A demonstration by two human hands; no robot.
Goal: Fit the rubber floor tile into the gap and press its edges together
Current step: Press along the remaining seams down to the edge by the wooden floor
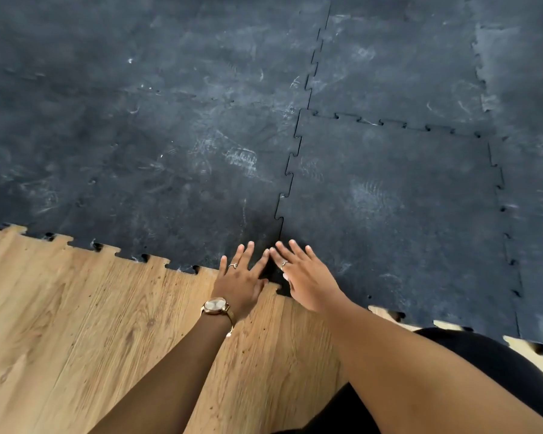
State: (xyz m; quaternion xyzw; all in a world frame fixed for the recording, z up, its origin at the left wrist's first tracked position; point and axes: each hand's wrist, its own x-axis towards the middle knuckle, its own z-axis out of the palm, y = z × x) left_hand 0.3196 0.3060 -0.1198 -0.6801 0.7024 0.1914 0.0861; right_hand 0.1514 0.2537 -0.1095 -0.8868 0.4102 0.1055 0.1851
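A black rubber floor tile (395,208) with jigsaw edges lies flat at the right, set among other black tiles. Its left seam (287,170) runs down to my fingertips. My left hand (240,275) lies flat, fingers spread, on the neighbouring black tile (176,170) at its near corner. My right hand (304,277) lies flat on the fitted tile's near left corner, fingers spread. The two index fingertips almost touch over the seam. Neither hand holds anything.
Wood-pattern tiles (107,324) with jigsaw teeth join the black ones along the near edge. A gold watch (215,306) sits on my left wrist. My dark-clothed knee (489,355) is at the lower right. More black tiles (398,64) stretch away beyond.
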